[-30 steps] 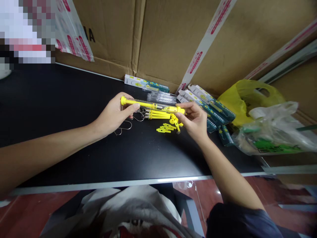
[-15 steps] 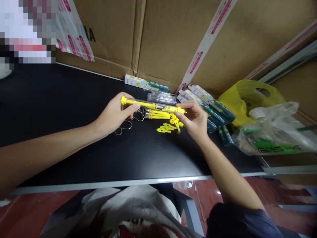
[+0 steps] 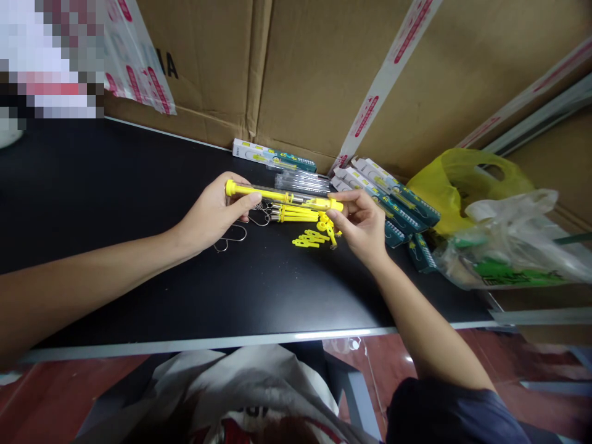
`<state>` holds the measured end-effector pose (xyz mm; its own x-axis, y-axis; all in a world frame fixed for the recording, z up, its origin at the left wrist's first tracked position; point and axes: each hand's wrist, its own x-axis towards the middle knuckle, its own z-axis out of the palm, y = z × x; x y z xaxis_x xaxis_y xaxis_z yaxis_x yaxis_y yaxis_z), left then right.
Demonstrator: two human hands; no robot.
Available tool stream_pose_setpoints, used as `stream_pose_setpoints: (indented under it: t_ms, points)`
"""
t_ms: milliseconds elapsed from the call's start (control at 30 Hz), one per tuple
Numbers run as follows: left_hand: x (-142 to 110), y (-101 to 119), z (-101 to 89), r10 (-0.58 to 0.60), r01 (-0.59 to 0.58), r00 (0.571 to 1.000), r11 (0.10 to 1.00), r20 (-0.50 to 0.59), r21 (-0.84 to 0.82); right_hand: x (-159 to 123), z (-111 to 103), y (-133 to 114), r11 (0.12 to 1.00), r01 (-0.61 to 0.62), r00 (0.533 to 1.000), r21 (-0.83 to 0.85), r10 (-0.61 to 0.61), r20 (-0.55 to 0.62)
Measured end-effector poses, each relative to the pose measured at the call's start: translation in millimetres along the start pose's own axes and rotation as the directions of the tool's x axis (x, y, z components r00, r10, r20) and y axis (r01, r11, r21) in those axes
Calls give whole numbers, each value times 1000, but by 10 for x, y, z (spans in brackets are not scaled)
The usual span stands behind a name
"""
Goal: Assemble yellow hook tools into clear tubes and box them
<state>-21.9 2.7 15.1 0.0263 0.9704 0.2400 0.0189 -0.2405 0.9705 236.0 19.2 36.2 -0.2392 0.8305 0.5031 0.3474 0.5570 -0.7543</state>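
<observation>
Clear-and-yellow tube | both hands gripping its ends | black tabletop beneath | cardboard behind | reddish floor

Smooth, clear plastic tube (rather glossy)

Black tabletop, pale edge — brown cardboard behind — glossy red floor below
</observation>
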Motion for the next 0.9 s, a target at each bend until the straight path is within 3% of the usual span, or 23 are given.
stream_pose_setpoints:
  t_ms: [100, 300, 900]
  points:
    - [-1, -5, -4, 1, -1, 1000, 1000, 2, 0, 8, -3, -1, 1000, 17, 1000, -22, -17, -14]
    - [-2, -10, -4, 0, 0, 1000, 1000, 6, -1, 43, -20, 52, 971, 171, 981, -165, -183, -59]
    - [-12, 5, -9, -3, 3, 1000, 1000, -3, 1, 7, 27, 32, 999, 14, 1000, 34, -13, -20]
